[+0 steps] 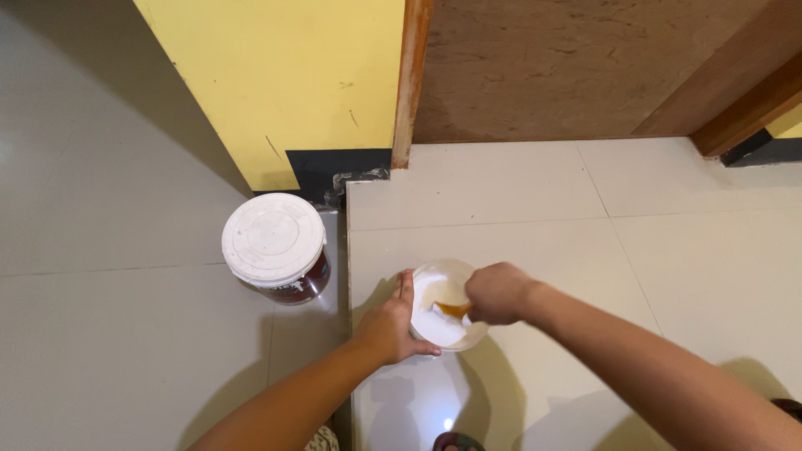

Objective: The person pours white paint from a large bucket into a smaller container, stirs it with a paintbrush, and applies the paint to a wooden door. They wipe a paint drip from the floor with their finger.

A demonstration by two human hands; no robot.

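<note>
Two hands meet at one small white bowl that sits on the pale tiled floor, and the bowl is the landmark for everything else. Left hand lies against the bowl's left rim, fingers held together and stretched along the wall, thumb hooked under the near edge, steadying it. Right hand comes over the bowl's right rim, fingers curled into a closed fist around something I cannot make out; it hovers just above the amber liquid and white paste inside. So the contents lie down and left of the right fist, nearer to it than to the left palm. Left of the bowl and a little farther off stands a bucket with a white lid, apart from both hands. Beyond the bowl rise a yellow wall and a brown door. Nothing stands between the hands and the bowl.
</note>
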